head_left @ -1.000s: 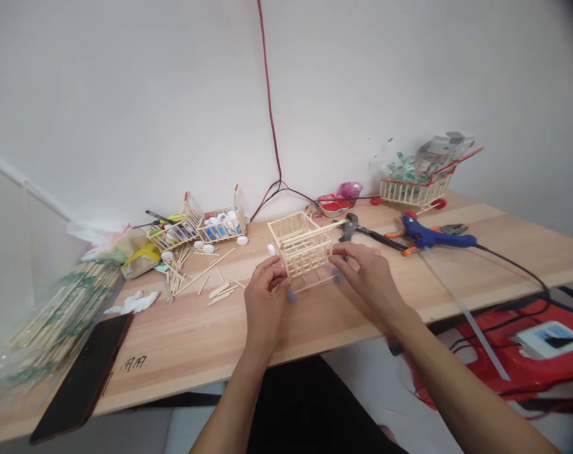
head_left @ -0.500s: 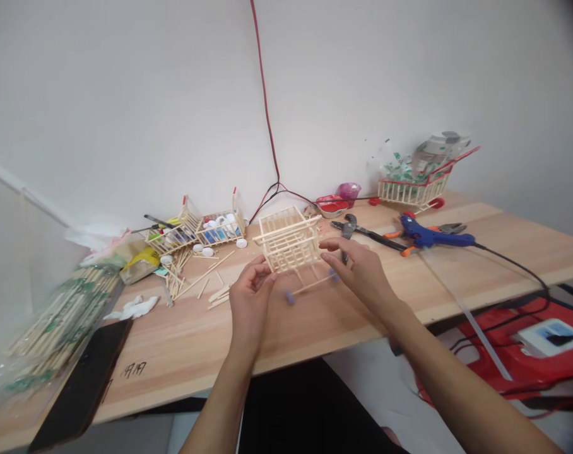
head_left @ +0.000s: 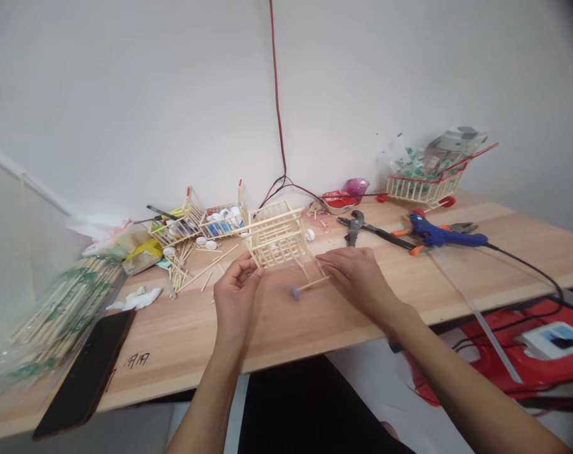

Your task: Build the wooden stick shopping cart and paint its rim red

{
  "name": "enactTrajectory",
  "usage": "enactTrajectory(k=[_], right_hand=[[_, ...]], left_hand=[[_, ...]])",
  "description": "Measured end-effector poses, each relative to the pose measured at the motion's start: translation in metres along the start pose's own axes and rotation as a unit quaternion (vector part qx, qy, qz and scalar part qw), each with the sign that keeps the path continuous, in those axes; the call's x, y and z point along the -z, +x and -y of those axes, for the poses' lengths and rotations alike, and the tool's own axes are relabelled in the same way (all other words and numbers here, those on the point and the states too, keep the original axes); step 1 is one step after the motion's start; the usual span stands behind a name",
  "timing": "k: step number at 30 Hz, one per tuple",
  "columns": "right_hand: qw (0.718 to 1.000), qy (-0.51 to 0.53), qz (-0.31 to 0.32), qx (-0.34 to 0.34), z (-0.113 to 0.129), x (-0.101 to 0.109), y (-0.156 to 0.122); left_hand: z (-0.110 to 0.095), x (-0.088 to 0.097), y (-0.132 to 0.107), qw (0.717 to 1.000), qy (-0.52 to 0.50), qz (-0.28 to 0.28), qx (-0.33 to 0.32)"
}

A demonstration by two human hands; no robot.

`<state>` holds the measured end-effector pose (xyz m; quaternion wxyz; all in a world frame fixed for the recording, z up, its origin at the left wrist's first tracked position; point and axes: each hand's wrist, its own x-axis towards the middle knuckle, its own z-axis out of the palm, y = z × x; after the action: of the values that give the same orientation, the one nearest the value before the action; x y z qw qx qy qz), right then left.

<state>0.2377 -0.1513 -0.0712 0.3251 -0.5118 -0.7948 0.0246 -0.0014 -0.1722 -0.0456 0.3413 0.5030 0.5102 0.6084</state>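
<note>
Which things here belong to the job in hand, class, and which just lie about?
Belonging, likely:
held cart of pale wooden sticks
loose pale wooden sticks
blue corded glue gun

Lying about, apparently:
black rectangular slab
crumpled white scrap
red-trimmed pale wooden cart

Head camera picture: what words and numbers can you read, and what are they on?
"147 147", probably: black handwriting on the wooden table; not fully clear.
Green marks on the stick packets: too blurred.
Marks on the plastic wrapping in the red-trimmed cart: too blurred.

Pliers [head_left: 462, 227] seemingly behind glue gun [head_left: 445, 236], right of held cart [head_left: 277, 243]
</note>
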Motion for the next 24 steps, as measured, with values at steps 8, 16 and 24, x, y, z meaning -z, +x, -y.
enactTrajectory(k=[8, 16, 24], right_hand=[[1.000, 0.008, 0.014, -0.025, 0.002, -0.005, 0.004], [0.997, 0.019, 0.057, -0.049, 0.008, -0.001, 0.013], [0.999, 0.019, 0.015, -0.027, 0.018, -0.002, 0.007]], left_hand=[[0.005, 0.014, 0.008, 0.999, 0.010, -0.040, -0.033], [0.009, 0.017, 0.009, 0.999, 0.003, -0.050, -0.021], [0.013, 0.019, 0.008, 0.998, -0.016, -0.058, -0.011]])
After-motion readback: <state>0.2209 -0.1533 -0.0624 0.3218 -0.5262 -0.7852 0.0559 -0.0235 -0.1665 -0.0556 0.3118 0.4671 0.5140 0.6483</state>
